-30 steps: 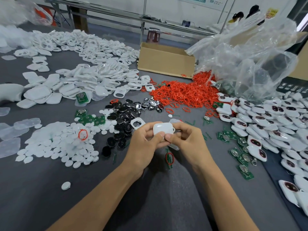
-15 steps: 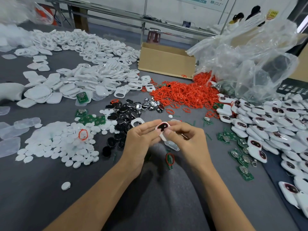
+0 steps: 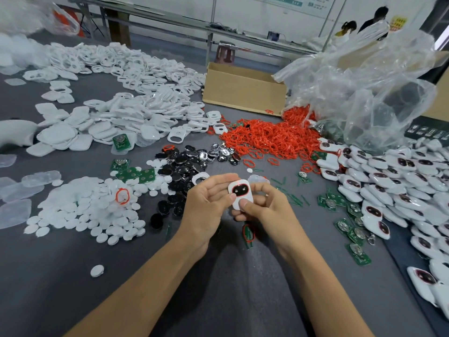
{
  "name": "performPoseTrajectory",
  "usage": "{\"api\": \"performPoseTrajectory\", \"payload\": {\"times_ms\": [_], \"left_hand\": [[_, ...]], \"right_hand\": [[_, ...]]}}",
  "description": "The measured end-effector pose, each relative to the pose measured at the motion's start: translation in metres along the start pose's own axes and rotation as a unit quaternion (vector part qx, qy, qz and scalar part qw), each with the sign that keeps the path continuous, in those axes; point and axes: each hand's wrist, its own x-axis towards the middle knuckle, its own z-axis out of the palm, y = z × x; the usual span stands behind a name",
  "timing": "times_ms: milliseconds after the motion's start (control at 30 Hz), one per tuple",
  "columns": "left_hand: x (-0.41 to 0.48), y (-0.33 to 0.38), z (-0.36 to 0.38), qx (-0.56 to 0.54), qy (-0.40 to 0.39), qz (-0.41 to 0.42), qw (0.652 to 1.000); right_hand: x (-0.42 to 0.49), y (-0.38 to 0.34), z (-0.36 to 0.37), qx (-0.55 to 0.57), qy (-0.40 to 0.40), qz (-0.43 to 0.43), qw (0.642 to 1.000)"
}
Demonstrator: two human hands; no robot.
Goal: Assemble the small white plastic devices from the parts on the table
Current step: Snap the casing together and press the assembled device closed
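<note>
Both hands hold one small white device (image 3: 240, 193) above the grey table (image 3: 218, 283), its dark face with a red ring turned up toward me. My left hand (image 3: 209, 205) grips its left edge with the thumb on the front. My right hand (image 3: 263, 206) pinches its lower right side, thumb pressed on the white part. Around them lie piles of parts: white shells (image 3: 136, 122), white discs (image 3: 85, 210), black lenses (image 3: 187, 166), red rings (image 3: 272, 139), green circuit boards (image 3: 349, 227) and assembled devices (image 3: 398, 188).
A cardboard box (image 3: 243, 91) stands at the back, a large crumpled clear plastic bag (image 3: 364, 88) to its right. A lone white disc (image 3: 97, 270) lies near my left forearm. A red ring on a green board (image 3: 248, 233) lies under my hands.
The device has been turned over in my hands, from its plain white back to its dark face with the red ring. Both hands stayed at the same spot.
</note>
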Motion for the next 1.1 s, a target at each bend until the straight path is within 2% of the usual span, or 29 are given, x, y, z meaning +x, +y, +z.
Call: {"api": "performPoseTrajectory", "payload": {"times_ms": [33,100,167,200,267,400,467,533,600,667,733,900,1100], "left_hand": [[0.0,0.0,0.0,0.0,0.002,0.003,1.0],[0.0,0.001,0.001,0.003,0.009,0.01,1.0],[-0.001,0.001,0.002,0.015,0.016,0.015,1.0],[-0.002,0.001,0.002,0.024,0.017,0.018,0.999],[-0.003,0.001,0.002,0.044,0.017,0.027,0.999],[-0.002,0.003,0.002,0.033,0.046,0.037,0.998],[-0.001,0.005,0.002,0.01,0.083,0.039,0.996],[0.001,0.008,0.001,-0.012,0.119,0.041,0.992],[0.003,0.011,-0.001,-0.022,0.146,0.044,0.988],[0.002,0.012,-0.003,-0.024,0.157,0.044,0.986],[0.0,0.012,-0.005,-0.027,0.152,0.04,0.987],[0.001,0.013,-0.005,-0.037,0.116,0.007,0.993],[-0.003,0.008,-0.002,0.005,0.064,0.003,0.998]], "right_hand": [[0.0,0.0,0.0,-0.019,0.008,-0.011,1.0],[0.0,0.003,0.0,-0.161,0.047,-0.083,0.982],[0.0,0.007,0.003,-0.314,0.084,-0.183,0.928],[0.0,0.009,0.004,-0.358,0.093,-0.221,0.903],[0.0,0.011,0.004,-0.392,0.099,-0.257,0.878],[0.001,0.012,0.005,-0.359,0.102,-0.251,0.893],[-0.001,0.009,0.008,-0.288,0.146,-0.266,0.908],[-0.004,0.008,0.009,-0.239,0.192,-0.304,0.902],[-0.006,0.008,0.01,-0.298,0.157,-0.315,0.887],[-0.007,0.015,0.015,-0.449,0.076,-0.262,0.851],[-0.006,0.022,0.019,-0.511,0.075,-0.236,0.823],[-0.005,0.011,0.019,-0.333,0.174,-0.255,0.891],[-0.003,0.01,0.017,-0.234,0.132,-0.183,0.946]]}}
